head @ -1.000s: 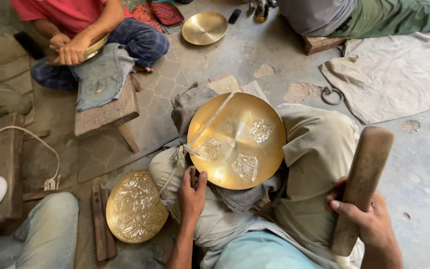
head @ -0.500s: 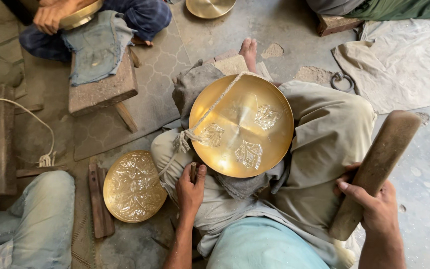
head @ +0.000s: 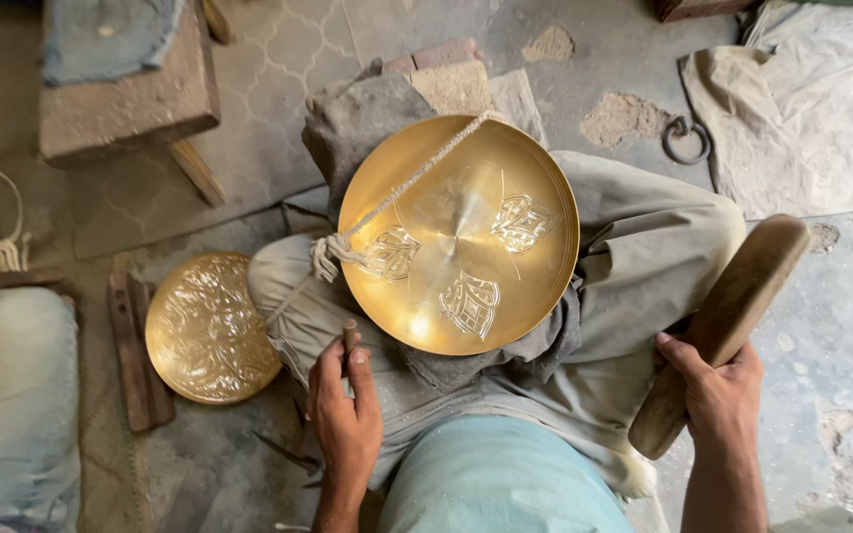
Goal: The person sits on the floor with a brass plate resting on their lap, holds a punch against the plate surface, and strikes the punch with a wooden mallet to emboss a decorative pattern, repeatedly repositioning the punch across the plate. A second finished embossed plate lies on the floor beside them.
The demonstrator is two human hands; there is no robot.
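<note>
We see the left hand (head: 346, 415) closed round a small punch (head: 349, 337) just below the brass bowl (head: 458, 235) on the lap. The right hand (head: 711, 383), right of the bowl, grips a wooden mallet (head: 728, 321) tilted up and away. A cord (head: 397, 192) crosses the bowl, which holds nothing. An embossed brass plate (head: 209, 327) lies on the floor left of the bowl.
</note>
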